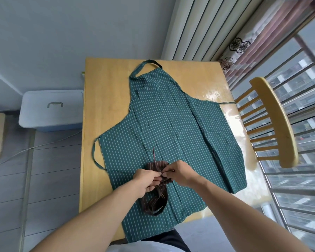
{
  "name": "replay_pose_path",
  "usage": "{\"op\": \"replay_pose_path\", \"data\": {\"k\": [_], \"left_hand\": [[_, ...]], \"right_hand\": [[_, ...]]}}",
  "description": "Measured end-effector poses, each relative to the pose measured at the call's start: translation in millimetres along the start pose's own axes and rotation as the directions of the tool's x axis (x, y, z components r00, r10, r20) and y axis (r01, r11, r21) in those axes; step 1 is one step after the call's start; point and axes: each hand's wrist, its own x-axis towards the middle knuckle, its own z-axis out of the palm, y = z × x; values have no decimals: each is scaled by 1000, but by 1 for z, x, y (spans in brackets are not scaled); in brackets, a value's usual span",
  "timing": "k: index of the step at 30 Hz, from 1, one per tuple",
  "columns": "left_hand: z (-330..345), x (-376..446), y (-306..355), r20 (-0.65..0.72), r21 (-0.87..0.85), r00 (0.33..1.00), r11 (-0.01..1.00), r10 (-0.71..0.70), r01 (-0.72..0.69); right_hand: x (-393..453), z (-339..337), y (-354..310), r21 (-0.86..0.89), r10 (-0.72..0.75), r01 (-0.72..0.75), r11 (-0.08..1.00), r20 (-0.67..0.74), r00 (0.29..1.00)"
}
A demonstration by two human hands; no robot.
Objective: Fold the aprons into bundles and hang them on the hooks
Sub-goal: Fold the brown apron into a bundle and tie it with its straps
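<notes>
**Brown bundle being tied over the green apron**

We see the wooden bench carrying a green striped apron spread flat, its long axis running away from us, neck loop at the far end and hem hanging over the near edge. One waist tie loops off to the left, the other trails right toward the wooden chair. A lidded plastic storage box sits on the floor to the left. Above the apron's lower middle we hold a brown striped apron bundle, its straps dangling toward us. Our left hand grips it with curled fingers; our right hand pinches a strap at its middle.
</notes>
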Motion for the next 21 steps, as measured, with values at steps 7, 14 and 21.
{"op": "replay_pose_path", "data": {"k": [7,14,21], "left_hand": [[-4,-1,5,-39,356,982,921,183,-158],[-15,0,17,-20,471,978,864,209,-175],[-10,16,10,-28,500,958,833,287,-235]], "right_hand": [[-7,-9,-1,-111,58,-60,992,-26,998],[-10,0,-3,-297,100,-184,937,-277,956],[-12,10,8,-290,55,-141,947,-287,956]]}}
